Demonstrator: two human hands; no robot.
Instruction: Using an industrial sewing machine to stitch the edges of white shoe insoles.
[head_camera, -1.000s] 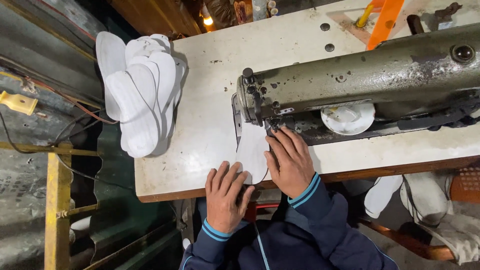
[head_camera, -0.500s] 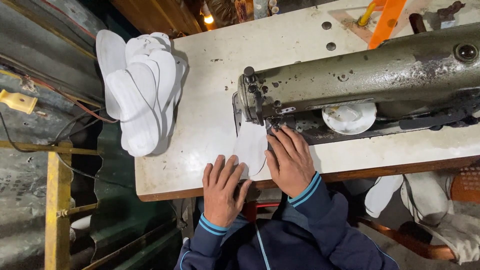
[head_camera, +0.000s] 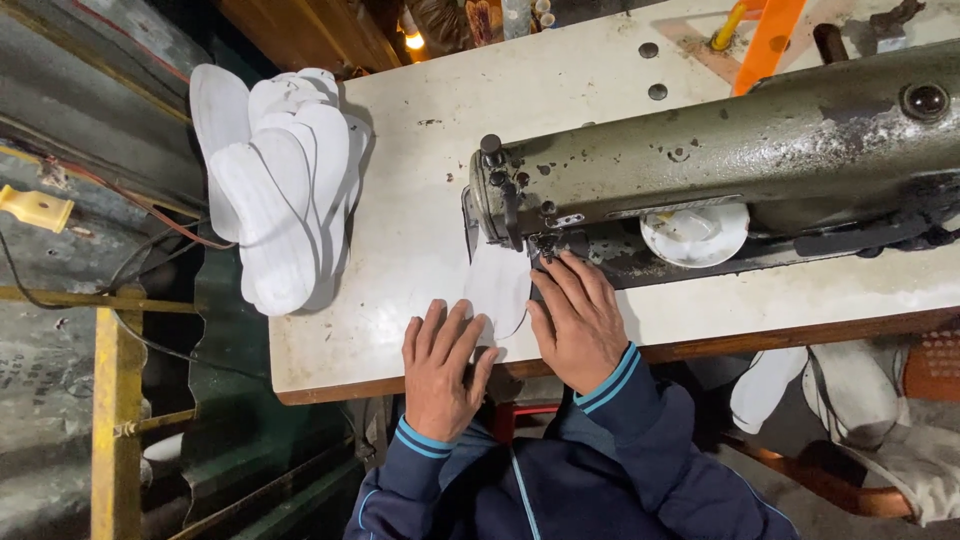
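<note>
Counter: worn white counter (head_camera: 420, 230) with a brown front edge, stained and scuffed; it carries the machine and the workpieces.
Machine: old olive-green metal sewing machine (head_camera: 720, 150) lying across the right half of the counter, paint chipped; its needle head (head_camera: 500, 200) sits near the counter's middle.
Workpiece: flat white insole-shaped piece (head_camera: 497, 285) lying on the counter right under the needle head, its rounded end toward the person, between the two hands.
Left hand: left hand (head_camera: 440, 370) palm down, fingers spread and nearly straight, resting flat on the counter near the front edge; fingertips touch or lie just beside the lower left edge of the white piece. It grips nothing.
Right hand: right hand (head_camera: 580, 320) palm down, fingers extended and close together, pressing on the right edge of the white piece; fingertips reach the base of the needle head. Flat contact, no closed grasp.
Stack: pile of white insole-shaped pieces (head_camera: 280, 200) fanned out on the far left corner of the counter, partly overhanging the edge, well apart from the hands.
Labels and packages: cannot make out any.
Other items: round white disc (head_camera: 695, 232) tucked under the machine arm; orange plastic bar (head_camera: 765, 40) at the far edge of the counter; yellow plug-like part (head_camera: 35, 208) off the counter at left.
Clothing: dark blue sleeves (head_camera: 610, 385) with light blue cuff stripes.
</note>
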